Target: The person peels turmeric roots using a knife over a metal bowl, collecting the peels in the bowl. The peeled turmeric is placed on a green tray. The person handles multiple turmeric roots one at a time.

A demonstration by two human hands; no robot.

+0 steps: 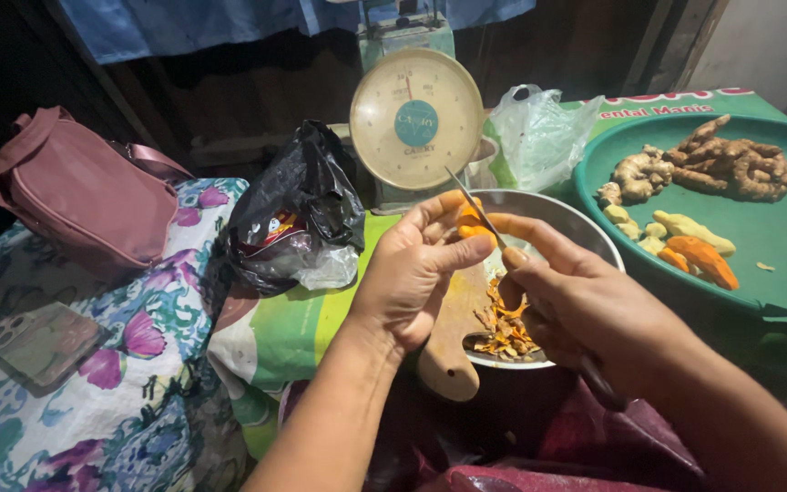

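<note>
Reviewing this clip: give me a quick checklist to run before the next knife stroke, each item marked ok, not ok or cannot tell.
1. Left hand grips the small orange root piece in its fingertips: ok.
2. Right hand holds the thin metal knife blade against the root: ok.
3. Left thumb out of the blade's path: cannot tell.
4. Round metal bowl sits below the hands, orange peelings inside: ok.
5. Wooden cutting board lies steady: cannot tell.
</note>
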